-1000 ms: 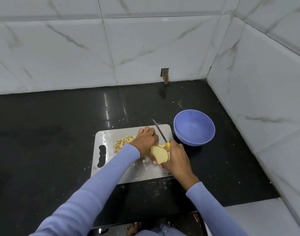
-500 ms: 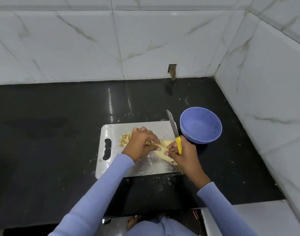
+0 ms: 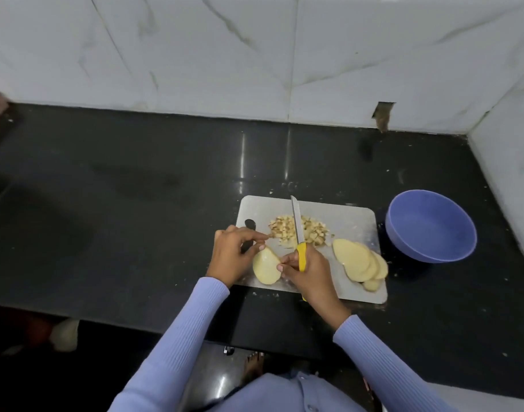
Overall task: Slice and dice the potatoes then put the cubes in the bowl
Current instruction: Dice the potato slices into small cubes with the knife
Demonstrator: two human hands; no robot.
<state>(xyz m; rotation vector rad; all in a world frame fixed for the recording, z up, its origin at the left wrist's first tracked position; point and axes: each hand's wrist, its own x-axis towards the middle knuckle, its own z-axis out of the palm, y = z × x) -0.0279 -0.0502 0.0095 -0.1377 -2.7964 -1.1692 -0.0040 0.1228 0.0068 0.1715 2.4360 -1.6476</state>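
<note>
I'm seeing the left hand [image 3: 231, 257] pinching a potato slice [image 3: 266, 269], sitting between it and the right hand [image 3: 307, 270], which is gripping the knife [image 3: 299, 233]; no readable writing.

Counted: one cutting board [image 3: 351, 217], one knife [image 3: 298, 230], one blue bowl [image 3: 430, 226], one heap of potato cubes [image 3: 310, 233], one fanned stack of about four slices [image 3: 359, 263], one separate slice [image 3: 265, 267], two hands.
</note>
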